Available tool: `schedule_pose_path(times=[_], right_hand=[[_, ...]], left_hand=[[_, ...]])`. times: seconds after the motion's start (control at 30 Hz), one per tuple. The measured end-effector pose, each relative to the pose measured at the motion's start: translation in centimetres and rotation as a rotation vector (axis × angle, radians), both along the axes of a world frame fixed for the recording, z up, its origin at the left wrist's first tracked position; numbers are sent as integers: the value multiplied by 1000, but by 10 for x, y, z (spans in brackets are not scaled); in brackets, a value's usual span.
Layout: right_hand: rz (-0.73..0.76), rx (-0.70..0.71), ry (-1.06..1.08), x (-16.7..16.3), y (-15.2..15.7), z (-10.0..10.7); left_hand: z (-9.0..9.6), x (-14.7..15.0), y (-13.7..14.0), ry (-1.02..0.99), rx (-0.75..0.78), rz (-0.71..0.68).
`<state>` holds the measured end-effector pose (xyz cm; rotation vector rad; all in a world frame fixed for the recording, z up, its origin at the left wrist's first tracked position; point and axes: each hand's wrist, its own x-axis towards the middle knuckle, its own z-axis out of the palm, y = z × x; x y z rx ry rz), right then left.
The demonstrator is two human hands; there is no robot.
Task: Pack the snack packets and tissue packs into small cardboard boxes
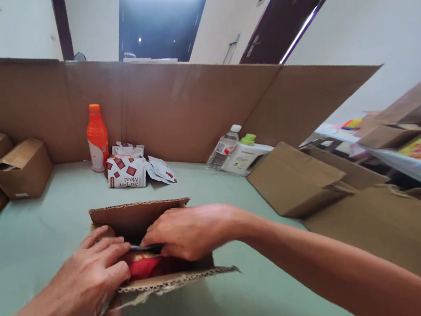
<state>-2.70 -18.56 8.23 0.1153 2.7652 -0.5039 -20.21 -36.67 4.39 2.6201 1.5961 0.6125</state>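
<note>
An open cardboard box stands on the green tabletop in front of me, its flaps raised. My left hand grips the box's left side, fingers over the edge and thumb low on the outside. From the right, my right hand reaches into the opening with its fingers curled; the fingertips are hidden. Inside lies a shiny red packet. A thin dark edge of something shows between the hands, too little of it to name.
Behind the box stand an orange bottle, several white-and-brown pouches, a clear bottle and a white container with a green cap. Small cartons sit at left, cardboard boxes at right. A cardboard wall closes the back.
</note>
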Motion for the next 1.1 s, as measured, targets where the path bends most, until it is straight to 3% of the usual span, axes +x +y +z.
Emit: schedule_pose_path(times=[0.1,0.17,0.27,0.4,0.5,0.6,0.7,0.83,1.0,1.1], right_hand=[[-102,-88,352,0,32,18],[-305,61,525,-18,69,16],[-586,369,439,-64,128,-14],[-606,475,363,-117,176,-64],[-576,531,367,-129,180,-84],[-522,571,371,-122,164,-95],[-433,570,342,-107,144,-106],[-428,564,293,-93,134,-114],[-588,550,315,-103,156,-90],[-677,520,415,-110,166,-66]], left_hand=[[0,-4,5,-48,-77,19],[-7,-7,9,-77,-68,25],[-26,-14,14,-107,43,-52],[-58,-24,18,-62,200,-94],[-69,-27,18,-5,203,-76],[-69,-27,18,56,237,-54],[-64,-25,20,66,277,-48],[-46,-21,19,-81,176,-74],[-13,-9,10,-64,180,11],[-5,-6,5,-62,142,42]])
